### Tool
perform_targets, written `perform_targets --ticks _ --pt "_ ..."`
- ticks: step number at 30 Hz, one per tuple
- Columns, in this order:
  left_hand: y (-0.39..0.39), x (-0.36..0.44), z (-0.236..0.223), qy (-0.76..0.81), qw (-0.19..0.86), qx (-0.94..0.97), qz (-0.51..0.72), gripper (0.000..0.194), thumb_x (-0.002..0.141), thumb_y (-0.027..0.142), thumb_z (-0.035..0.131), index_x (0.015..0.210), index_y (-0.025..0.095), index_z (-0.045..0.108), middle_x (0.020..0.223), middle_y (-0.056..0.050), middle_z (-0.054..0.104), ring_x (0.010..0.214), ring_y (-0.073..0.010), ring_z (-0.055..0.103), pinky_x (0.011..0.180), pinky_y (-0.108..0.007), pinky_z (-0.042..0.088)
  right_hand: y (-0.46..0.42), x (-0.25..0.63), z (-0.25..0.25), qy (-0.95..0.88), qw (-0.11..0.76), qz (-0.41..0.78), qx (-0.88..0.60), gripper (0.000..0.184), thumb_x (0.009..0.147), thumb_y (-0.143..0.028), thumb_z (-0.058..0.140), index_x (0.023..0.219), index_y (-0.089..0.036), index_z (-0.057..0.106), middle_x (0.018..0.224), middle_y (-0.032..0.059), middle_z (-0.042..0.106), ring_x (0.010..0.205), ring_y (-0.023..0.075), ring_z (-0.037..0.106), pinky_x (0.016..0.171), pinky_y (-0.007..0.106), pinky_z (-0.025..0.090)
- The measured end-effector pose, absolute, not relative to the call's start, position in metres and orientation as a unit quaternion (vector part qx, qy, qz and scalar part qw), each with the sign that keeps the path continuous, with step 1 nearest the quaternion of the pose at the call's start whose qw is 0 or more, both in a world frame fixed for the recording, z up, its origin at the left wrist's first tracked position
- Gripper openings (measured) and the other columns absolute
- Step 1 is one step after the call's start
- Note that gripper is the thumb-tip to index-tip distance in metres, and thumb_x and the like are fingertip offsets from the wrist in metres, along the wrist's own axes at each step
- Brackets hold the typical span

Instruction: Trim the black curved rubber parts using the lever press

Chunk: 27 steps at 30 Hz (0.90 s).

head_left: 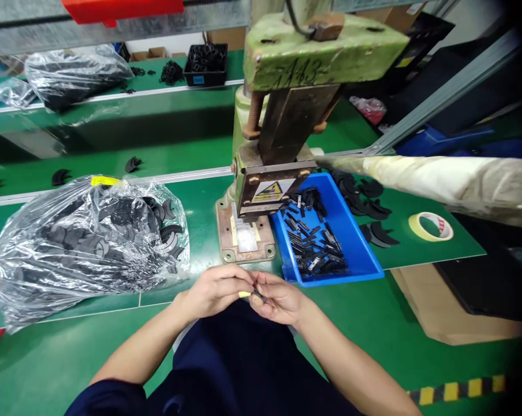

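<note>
Close to my body, my left hand [222, 289] and my right hand [280, 297] meet in front of the press. Between their fingers is a small dark strip-shaped part [260, 296], mostly covered by the fingertips. Both hands are closed on it. A bit of yellow [244, 294] shows at my left fingertips; I cannot tell what it is. Just beyond the hands stands the green press [272, 185], with a light plate [246, 238] on its base. Right of it, a blue bin [356, 254] holds many small black parts [313, 242].
A clear plastic bag [92, 242] of dark curved pieces lies on the left. Loose curved black pieces [380, 234] and a tape roll [431, 226] are on the right. A wrapped lever [438, 179] juts out rightward. Behind stands a black tray [206, 66] of black rings.
</note>
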<state>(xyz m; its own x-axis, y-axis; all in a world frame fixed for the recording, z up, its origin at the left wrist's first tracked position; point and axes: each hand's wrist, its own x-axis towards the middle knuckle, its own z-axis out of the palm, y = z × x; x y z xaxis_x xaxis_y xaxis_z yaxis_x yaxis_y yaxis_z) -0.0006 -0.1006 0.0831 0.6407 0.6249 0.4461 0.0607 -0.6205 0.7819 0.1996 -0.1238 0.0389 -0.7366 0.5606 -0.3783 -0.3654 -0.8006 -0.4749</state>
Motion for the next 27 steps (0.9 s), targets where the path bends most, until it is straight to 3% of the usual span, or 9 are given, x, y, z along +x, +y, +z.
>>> perform_targets --ticks 5,9,16,23,27 --pt "-0.083 0.001 0.072 0.359 0.324 0.794 0.369 0.01 0.093 0.017 0.057 0.096 0.017 0.067 0.096 -0.008 0.07 0.091 -0.0161 0.067 0.082 -0.028 0.055 -0.125 0.213 0.056 -0.185 0.317 0.872 -0.323 0.031 0.087 -0.048 0.063 0.097 -0.022 0.05 0.072 -0.0016 0.066 0.054 0.0081 0.061 0.046 0.016 0.039" --pt "-0.048 0.003 0.048 0.489 0.211 0.765 0.361 0.01 0.092 0.018 0.056 0.09 0.017 0.066 0.093 -0.005 0.069 0.09 -0.017 0.065 0.082 -0.03 0.053 -0.125 0.238 0.079 -0.222 0.368 0.836 -0.342 0.027 0.086 -0.044 0.064 0.095 -0.022 0.054 0.074 -0.0006 0.066 0.058 0.0096 0.063 0.048 0.017 0.041" --pt "-0.009 0.009 0.017 0.469 0.116 0.821 0.304 0.018 0.094 0.018 0.05 0.094 0.015 0.068 0.091 -0.008 0.066 0.09 -0.019 0.064 0.081 -0.03 0.052 -0.122 0.277 0.103 -0.293 0.438 0.76 -0.382 0.026 0.083 -0.046 0.067 0.088 -0.022 0.059 0.068 -0.0004 0.062 0.056 0.0086 0.057 0.048 0.019 0.038" --pt "0.0 0.004 0.028 0.412 0.127 0.873 0.227 0.029 0.097 0.02 0.043 0.105 0.014 0.07 0.103 -0.012 0.065 0.096 -0.0221 0.062 0.086 -0.034 0.053 -0.105 0.299 0.12 -0.385 0.514 0.665 -0.38 0.02 0.084 -0.044 0.065 0.084 -0.024 0.063 0.067 0.0 0.061 0.054 0.0106 0.055 0.047 0.023 0.04" --pt "0.002 0.002 0.035 0.37 0.139 0.897 0.199 0.029 0.096 0.022 0.045 0.108 0.015 0.071 0.109 -0.012 0.063 0.104 -0.0235 0.059 0.093 -0.037 0.051 -0.087 0.3 0.15 -0.469 0.638 0.483 -0.374 0.017 0.081 -0.039 0.07 0.092 -0.026 0.068 0.082 0.0026 0.065 0.07 0.0138 0.062 0.053 0.027 0.047"
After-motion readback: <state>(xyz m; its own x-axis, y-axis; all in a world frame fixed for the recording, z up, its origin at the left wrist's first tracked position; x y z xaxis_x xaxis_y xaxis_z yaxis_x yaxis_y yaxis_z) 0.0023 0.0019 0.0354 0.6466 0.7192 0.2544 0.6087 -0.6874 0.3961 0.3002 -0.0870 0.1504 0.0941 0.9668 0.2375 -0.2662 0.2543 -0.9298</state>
